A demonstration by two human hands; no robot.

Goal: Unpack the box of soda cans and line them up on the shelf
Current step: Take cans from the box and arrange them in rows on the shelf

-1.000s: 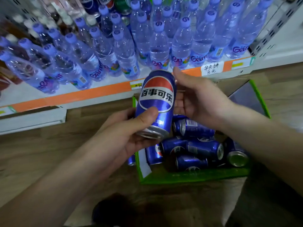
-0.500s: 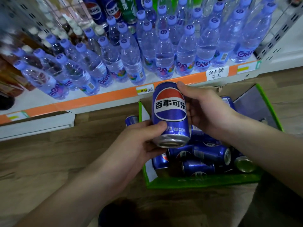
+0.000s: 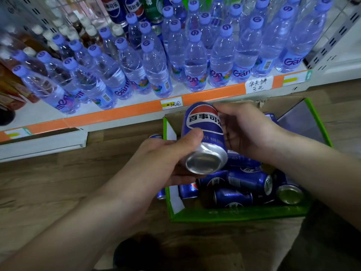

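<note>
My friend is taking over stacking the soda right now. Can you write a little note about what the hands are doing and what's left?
Left hand: grips the bottom end of the blue soda can, thumb on its side.
Right hand: holds the same can's upper side.
The can is tilted above the green box on the floor, base toward the camera.
Done: this can is lifted out, not yet on the shelf.
Left: shelve it, then the other cans lying loose in the box. The nearest shelf is full of water bottles.
</note>
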